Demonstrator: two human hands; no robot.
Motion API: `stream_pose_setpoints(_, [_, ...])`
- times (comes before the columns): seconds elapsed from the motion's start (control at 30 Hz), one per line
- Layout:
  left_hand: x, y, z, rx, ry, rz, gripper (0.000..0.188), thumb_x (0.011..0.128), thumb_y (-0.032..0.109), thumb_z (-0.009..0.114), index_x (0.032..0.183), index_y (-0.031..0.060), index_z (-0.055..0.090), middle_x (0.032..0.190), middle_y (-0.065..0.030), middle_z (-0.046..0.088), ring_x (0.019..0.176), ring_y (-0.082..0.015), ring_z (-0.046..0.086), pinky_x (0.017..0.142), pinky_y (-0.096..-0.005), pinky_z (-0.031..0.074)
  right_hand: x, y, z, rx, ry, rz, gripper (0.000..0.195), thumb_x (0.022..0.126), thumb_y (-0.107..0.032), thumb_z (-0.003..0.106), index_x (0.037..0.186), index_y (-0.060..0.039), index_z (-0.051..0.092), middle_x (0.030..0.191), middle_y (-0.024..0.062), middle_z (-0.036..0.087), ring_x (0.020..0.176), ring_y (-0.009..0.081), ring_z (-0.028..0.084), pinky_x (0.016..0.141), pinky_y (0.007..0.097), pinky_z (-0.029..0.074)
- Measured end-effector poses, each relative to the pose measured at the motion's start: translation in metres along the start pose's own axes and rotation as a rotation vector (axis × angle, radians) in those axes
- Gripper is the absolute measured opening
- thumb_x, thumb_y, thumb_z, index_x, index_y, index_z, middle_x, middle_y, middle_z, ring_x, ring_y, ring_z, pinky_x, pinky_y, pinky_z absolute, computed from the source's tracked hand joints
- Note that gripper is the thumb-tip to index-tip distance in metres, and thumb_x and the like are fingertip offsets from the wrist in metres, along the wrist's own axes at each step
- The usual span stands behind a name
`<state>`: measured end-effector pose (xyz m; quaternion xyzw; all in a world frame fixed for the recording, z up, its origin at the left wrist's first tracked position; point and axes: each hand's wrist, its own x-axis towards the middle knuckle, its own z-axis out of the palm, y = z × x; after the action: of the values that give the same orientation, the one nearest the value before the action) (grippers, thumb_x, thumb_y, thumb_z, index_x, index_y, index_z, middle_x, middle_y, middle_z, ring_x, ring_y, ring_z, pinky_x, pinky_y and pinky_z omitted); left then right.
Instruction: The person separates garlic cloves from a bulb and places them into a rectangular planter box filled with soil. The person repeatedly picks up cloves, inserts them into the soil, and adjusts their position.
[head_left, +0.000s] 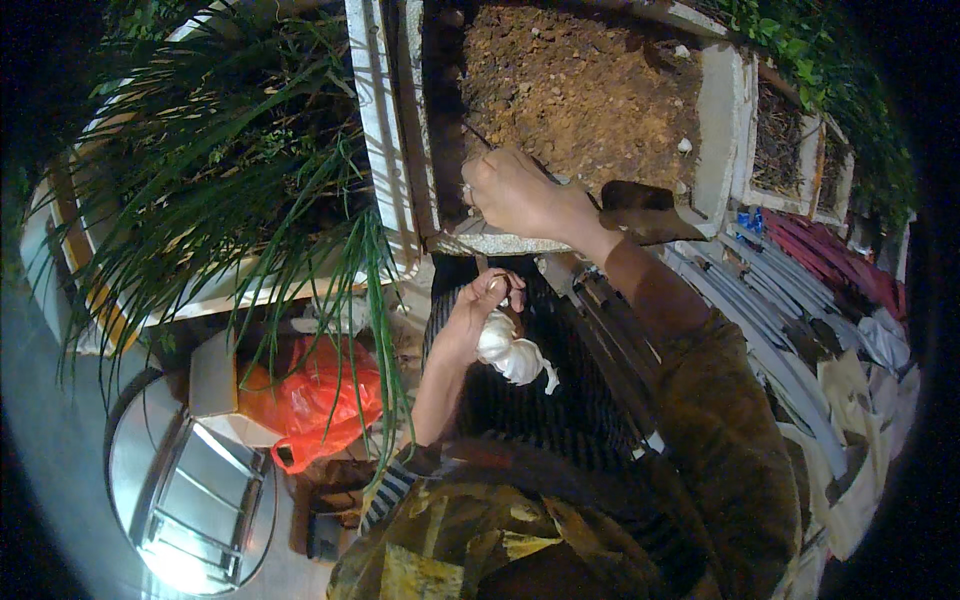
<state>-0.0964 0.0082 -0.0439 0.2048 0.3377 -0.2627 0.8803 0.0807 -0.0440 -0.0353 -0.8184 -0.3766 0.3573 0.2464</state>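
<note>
My left hand (466, 311) is below the front rim of a white foam planter box (517, 244), its fingers closed around white garlic bulbs (510, 352). The garlic hangs beneath the palm, papery skin and a dry stub showing. My right hand (517, 191) reaches over that rim into the box, at its near left corner, low over brown crumbly soil (577, 90). Its fingers are curled downward. Whether anything is between them is hidden by the back of the hand. Small whitish pieces, perhaps garlic cloves (684, 145), sit in the soil along the right side.
Long green leaves (225, 165) spill from another planter (390, 135) at left. Under them are a red plastic bag (330, 390) and a cardboard box (214, 375). A round metal-rimmed surface (195, 480) reflects light. Grey poles (757, 277) and red fabric (832, 255) lie at right.
</note>
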Motion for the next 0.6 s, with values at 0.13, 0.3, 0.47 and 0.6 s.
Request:
stream_pose_setpoints(0.13, [0.001,-0.002,-0.003,0.011,0.032,0.024,0.023,0.087,0.024,0.047,0.09,0.0013,0.049,0.069,-0.0043,0.051,0.048,-0.0125,0.049,0.044,-0.0244,0.042,-0.001,-0.006,0.009,-0.031,0.143,-0.049,0.007,0.063,0.0,0.049,0.066,0.0047,0.053,0.065,0.0238,0.052,0.07,0.039,0.053,0.064,0.0446,0.042])
stream_pose_setpoints(0.3, [0.0,0.007,0.008,0.032,0.034,-0.011,0.022,0.087,0.023,0.046,0.089,0.0006,0.05,0.069,-0.0053,0.051,0.051,-0.0125,0.049,0.046,-0.0239,0.042,0.003,-0.019,0.011,-0.225,0.083,-0.078,0.008,0.061,0.002,0.049,0.063,0.0037,0.056,0.067,0.0238,0.054,0.073,0.0371,0.055,0.065,0.0441,0.043])
stream_pose_setpoints(0.47, [0.005,0.002,0.005,0.097,0.011,0.071,0.02,0.084,0.019,0.046,0.088,-0.0002,0.05,0.069,-0.0061,0.051,0.059,-0.0122,0.049,0.05,-0.0234,0.043,0.003,-0.023,0.006,-0.204,0.12,-0.202,0.009,0.063,-0.001,0.05,0.063,0.0026,0.058,0.069,0.0216,0.057,0.071,0.0362,0.057,0.063,0.0427,0.044])
stream_pose_setpoints(0.6, [0.002,0.004,0.013,0.069,-0.026,0.084,0.019,0.083,0.018,0.047,0.088,-0.0005,0.05,0.07,-0.0056,0.051,0.061,-0.0112,0.048,0.053,-0.0221,0.041,0.004,-0.012,0.01,-0.232,0.213,-0.251,0.011,0.068,-0.008,0.051,0.065,0.0017,0.057,0.069,0.0198,0.056,0.069,0.0351,0.056,0.061,0.0412,0.044])
